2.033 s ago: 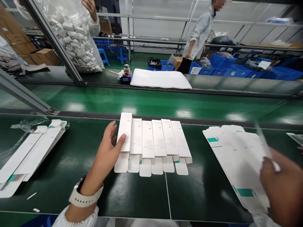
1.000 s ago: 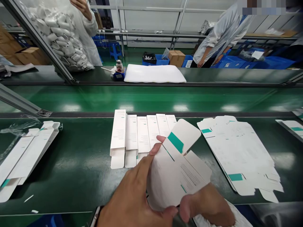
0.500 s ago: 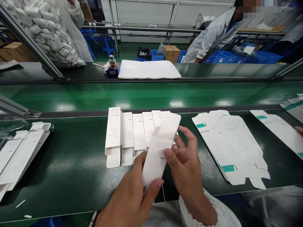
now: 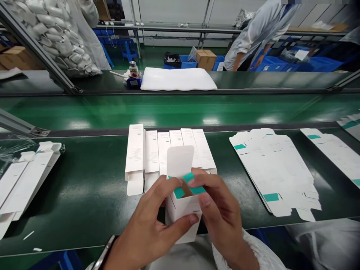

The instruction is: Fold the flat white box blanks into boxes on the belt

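Note:
Between my hands is a small white carton (image 4: 182, 213), held tilted toward me with its end open. Its long end flap stands up, and the green-marked side flaps lie partly folded over the opening. My left hand (image 4: 157, 221) grips the carton's left side, thumb across the front and index finger on a side flap. My right hand (image 4: 222, 206) pinches the right side, with fingertips on the other green flap. Just beyond stands a row of several folded white cartons (image 4: 135, 150) lying side by side, their end flaps toward me.
A stack of flat carton blanks (image 4: 278, 168) lies to the right, with more blanks (image 4: 334, 157) beyond. Partly folded cartons (image 4: 28, 180) lie at left. Across the green conveyor belt (image 4: 174, 110) are a white foam sheet (image 4: 178, 79), a bag of white parts (image 4: 62, 41) and a co-worker (image 4: 253, 33).
The carton has been turned so its open end faces up toward me, showing the green flaps. Both hands have closed in on that end. The co-worker at the back has shifted.

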Motion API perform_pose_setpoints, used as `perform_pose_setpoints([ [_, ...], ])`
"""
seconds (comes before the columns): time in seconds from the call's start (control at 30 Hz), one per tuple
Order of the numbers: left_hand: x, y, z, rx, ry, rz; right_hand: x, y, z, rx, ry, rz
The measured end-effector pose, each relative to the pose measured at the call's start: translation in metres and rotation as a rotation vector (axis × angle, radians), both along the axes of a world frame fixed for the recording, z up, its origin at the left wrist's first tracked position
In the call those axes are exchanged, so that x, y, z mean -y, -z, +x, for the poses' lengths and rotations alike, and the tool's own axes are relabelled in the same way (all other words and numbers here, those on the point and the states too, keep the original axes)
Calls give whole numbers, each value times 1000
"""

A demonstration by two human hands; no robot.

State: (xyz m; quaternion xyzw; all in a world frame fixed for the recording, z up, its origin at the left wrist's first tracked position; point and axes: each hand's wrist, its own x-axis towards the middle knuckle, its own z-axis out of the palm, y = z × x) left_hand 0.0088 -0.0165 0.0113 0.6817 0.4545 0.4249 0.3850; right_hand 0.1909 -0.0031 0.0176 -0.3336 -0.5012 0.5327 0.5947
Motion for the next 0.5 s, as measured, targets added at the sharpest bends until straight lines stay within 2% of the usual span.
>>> perform_pose_setpoints([
  [0.07,-3,-9,-7,-130,57,56,0,-4,-2,-132,-24,-107],
  [0.13,-3,-18,-14,-252,109,105,-3,-9,-4,-308,-85,-297],
  [0.2,-1,-21,-19,-303,106,110,-7,-12,-4,-443,-193,-486],
  [0.23,1,-21,-21,-291,100,74,-9,-13,-3,-464,-240,-531],
  [0.3,4,-20,-22,-217,83,-62,-11,-12,1,-389,-287,-476],
  [0.37,7,-19,-21,-115,77,-196,-10,-11,4,-233,-291,-301],
  [0.43,7,-21,-19,-31,58,-258,-8,-10,7,-100,-256,-155],
  [0.5,7,-23,-17,-1,30,-285,-7,-9,7,-42,-192,-105],
])
